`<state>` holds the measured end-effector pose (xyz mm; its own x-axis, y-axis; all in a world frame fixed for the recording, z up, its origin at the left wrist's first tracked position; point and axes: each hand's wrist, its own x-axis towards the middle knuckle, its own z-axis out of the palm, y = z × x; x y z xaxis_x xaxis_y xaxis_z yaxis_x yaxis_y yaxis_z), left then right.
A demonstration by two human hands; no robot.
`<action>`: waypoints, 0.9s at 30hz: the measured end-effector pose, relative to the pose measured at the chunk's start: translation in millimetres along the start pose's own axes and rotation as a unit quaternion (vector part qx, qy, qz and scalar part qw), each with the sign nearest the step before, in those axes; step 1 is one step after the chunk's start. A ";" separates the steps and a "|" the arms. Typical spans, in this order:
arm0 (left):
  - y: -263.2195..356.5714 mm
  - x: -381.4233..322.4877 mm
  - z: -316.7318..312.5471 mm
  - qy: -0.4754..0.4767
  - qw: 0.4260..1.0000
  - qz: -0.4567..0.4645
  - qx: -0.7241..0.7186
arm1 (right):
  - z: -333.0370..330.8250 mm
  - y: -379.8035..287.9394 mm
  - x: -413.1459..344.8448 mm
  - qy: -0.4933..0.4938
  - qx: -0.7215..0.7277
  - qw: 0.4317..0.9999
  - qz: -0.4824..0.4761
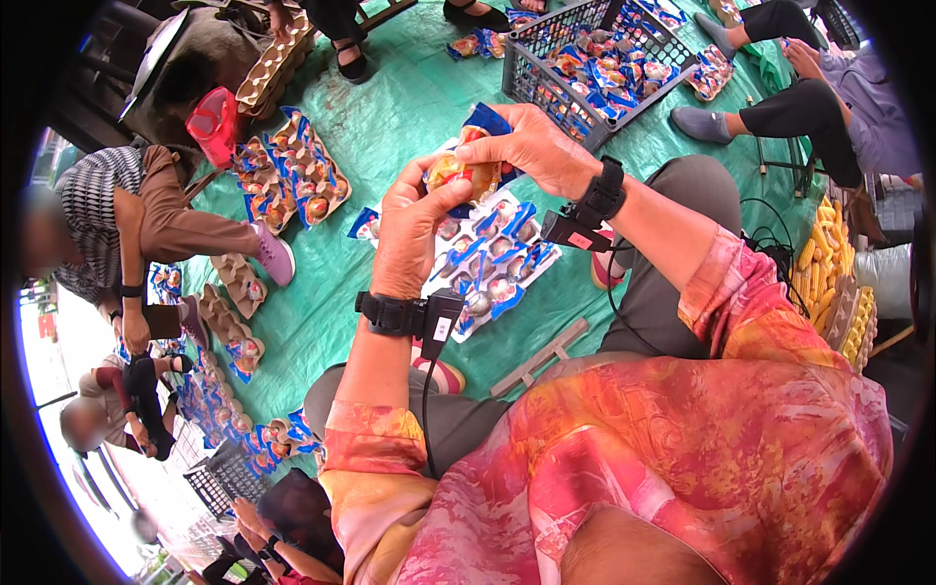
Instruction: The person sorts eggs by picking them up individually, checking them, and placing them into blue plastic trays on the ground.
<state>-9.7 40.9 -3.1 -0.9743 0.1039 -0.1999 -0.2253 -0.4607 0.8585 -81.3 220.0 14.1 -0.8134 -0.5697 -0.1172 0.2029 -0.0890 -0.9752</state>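
Observation:
Both of my hands grip one plastic-wrapped round item (479, 175), with orange, red and blue on its wrapper. My left hand (409, 230) pinches its lower left side with thumb and fingers. At the upper right, my right hand (530, 142) presses its thumb on the wrapper beside a blue end. What is inside the wrapper I cannot tell. Below the hands a pale egg tray (462, 335) lies on the green tarpaulin (322, 292). Wrapped round items (503, 291) with blue ends sit in its cups, and my hands hide its far part.
A black plastic crate (596, 139) full of wrapped items stands at the far right. Filled brown trays (296, 175) lie left, near a red plastic container (213, 126). A wooden piece (540, 358) lies between my legs. Several people sit around; corn cobs (825, 252) lie at right.

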 end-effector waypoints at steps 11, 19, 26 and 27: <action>6.0 -7.6 -9.1 0.093 0.994 0.043 -0.045 | 19.8 -0.8 -2.3 0.079 -0.057 0.994 -0.045; 11.0 -2.3 -27.8 0.140 0.989 0.034 -0.014 | 10.1 -7.0 0.4 0.125 -0.165 0.975 -0.078; 18.6 1.1 -60.2 0.158 0.987 -0.001 -0.037 | -21.6 -2.4 10.6 0.169 -0.017 0.980 -0.105; 14.3 -0.3 -44.9 0.175 0.983 -0.042 -0.025 | -7.2 -7.7 3.0 0.160 -0.057 0.982 -0.085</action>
<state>-12.5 -5.3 -12.0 -0.8896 -0.1627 -0.4269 -0.2960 -0.5065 0.8099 -89.3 224.9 19.8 -0.9637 -0.2668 0.0131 0.0023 -0.0576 -0.9983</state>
